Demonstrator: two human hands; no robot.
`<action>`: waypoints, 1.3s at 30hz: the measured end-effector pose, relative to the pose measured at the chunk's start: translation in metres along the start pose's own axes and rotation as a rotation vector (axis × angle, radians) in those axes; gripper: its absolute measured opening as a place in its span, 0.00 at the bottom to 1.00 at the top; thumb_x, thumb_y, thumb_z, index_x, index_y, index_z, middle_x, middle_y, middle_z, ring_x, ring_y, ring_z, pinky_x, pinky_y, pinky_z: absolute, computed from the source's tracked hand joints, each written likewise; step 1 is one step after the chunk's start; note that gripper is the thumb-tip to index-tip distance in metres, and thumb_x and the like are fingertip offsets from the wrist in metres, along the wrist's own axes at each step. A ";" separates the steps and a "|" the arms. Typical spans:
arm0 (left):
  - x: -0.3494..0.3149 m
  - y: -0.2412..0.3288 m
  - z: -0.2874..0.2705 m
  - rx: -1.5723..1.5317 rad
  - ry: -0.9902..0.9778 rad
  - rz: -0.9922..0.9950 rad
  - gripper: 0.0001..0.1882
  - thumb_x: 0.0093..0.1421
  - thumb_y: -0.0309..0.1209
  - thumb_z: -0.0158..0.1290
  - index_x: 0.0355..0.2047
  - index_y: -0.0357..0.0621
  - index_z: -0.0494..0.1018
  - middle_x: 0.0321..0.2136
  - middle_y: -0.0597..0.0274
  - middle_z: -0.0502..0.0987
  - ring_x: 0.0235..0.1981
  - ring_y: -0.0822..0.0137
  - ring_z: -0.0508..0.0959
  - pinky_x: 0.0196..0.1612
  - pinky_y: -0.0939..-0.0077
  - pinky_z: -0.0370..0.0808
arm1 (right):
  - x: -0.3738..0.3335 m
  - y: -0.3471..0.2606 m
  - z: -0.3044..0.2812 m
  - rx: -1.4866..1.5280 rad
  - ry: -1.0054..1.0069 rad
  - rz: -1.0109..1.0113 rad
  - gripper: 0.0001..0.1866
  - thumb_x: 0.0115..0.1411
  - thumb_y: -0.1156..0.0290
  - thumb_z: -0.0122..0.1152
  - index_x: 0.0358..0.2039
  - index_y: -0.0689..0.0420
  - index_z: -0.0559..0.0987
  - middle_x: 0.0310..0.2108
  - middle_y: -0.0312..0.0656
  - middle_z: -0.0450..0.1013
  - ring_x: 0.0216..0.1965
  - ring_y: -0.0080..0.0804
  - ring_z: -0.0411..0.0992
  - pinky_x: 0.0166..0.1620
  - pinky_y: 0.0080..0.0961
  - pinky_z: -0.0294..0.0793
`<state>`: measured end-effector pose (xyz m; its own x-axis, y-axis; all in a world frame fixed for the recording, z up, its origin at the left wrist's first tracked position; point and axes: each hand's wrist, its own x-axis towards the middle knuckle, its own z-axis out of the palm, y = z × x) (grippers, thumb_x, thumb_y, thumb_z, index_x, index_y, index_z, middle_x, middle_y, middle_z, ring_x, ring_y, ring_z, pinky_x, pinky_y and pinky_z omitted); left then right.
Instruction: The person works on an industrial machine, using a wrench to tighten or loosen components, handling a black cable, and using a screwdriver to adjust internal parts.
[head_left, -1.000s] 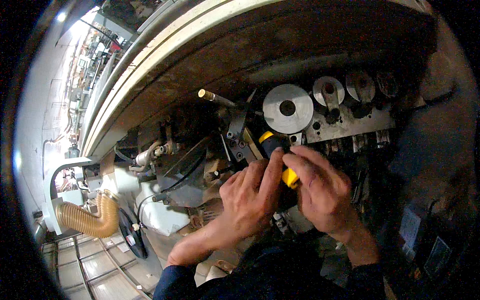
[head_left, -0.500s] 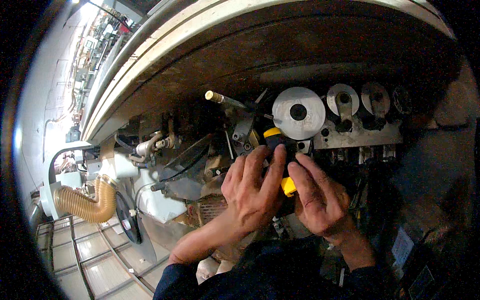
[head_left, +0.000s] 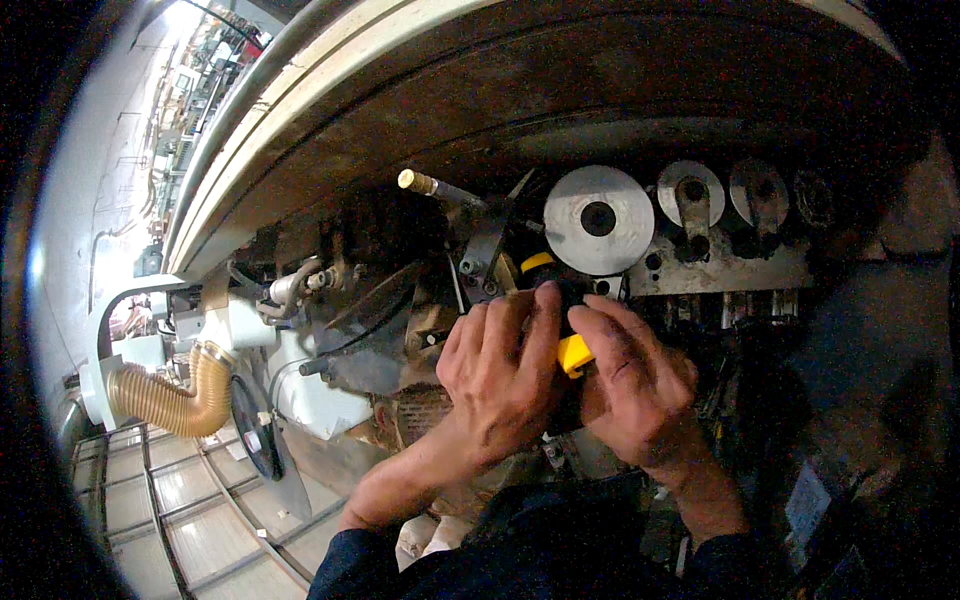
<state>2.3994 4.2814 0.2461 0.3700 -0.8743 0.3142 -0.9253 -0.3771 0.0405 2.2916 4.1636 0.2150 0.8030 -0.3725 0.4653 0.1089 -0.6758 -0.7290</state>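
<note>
My left hand (head_left: 500, 375) and my right hand (head_left: 635, 390) are close together in front of the machine, fingers curled round a black and yellow tool (head_left: 574, 355). Yellow shows between the two hands, and a yellow band (head_left: 537, 262) is visible beyond my left fingertips, against a dark body. The fingers cover most of it, so its exact kind cannot be told. Just past the hands is a large round metal disc (head_left: 570, 222) with a dark centre hole. A dark metal bracket with bolts (head_left: 484, 255) is beside the yellow band.
Two smaller discs (head_left: 708, 178) sit on a metal block (head_left: 770, 275) to the right. A brass-tipped rod (head_left: 415, 182) sticks out at the upper left. A curved machine edge (head_left: 250, 140) arches overhead. At left are a ribbed tan hose (head_left: 160, 405) and hanging black cables.
The tool's yellow parts have shifted slightly left and upward in view, along with small movements of both hands. Both hands keep their grip, and the view has moved a little.
</note>
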 end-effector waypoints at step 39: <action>-0.054 0.012 -0.032 -0.313 -0.099 0.109 0.23 0.50 0.24 0.57 0.48 0.36 0.73 0.45 0.50 0.77 0.39 0.58 0.78 0.37 0.69 0.75 | -0.023 -0.004 -0.037 -0.092 -0.088 0.050 0.22 0.52 0.74 0.60 0.48 0.66 0.76 0.31 0.50 0.76 0.25 0.42 0.75 0.30 0.35 0.76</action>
<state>2.3652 4.3338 0.2601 0.2600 -0.9353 0.2400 -0.9346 -0.1813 0.3059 2.2513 4.1514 0.2264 0.8550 -0.3523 0.3807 0.0166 -0.7150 -0.6989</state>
